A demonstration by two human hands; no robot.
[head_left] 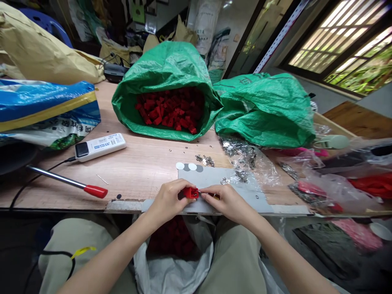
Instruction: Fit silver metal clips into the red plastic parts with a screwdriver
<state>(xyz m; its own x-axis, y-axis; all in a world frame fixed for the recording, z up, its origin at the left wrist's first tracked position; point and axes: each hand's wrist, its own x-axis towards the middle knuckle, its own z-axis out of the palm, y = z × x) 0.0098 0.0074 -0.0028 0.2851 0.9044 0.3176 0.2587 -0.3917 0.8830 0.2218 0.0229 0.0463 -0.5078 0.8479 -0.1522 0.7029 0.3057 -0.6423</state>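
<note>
My left hand (168, 199) is closed on a small red plastic part (191, 192), with its hollow end turned to the right. The fingers of my right hand (222, 198) pinch something thin and metallic at the part's right end. A bit of yellow shows under that palm, and what it belongs to is hidden. Both hands are above a grey mat (208, 175) at the table's front edge. Small metal pieces (241, 175) lie in loose piles on and behind the mat.
Behind stands an open green sack (165, 61) full of red parts (171, 110), beside a second green sack (263, 110). A white device (100, 147) and a red-handled metal rod (67, 179) are at left. A whitish sack (171, 273) with red parts sits between my legs.
</note>
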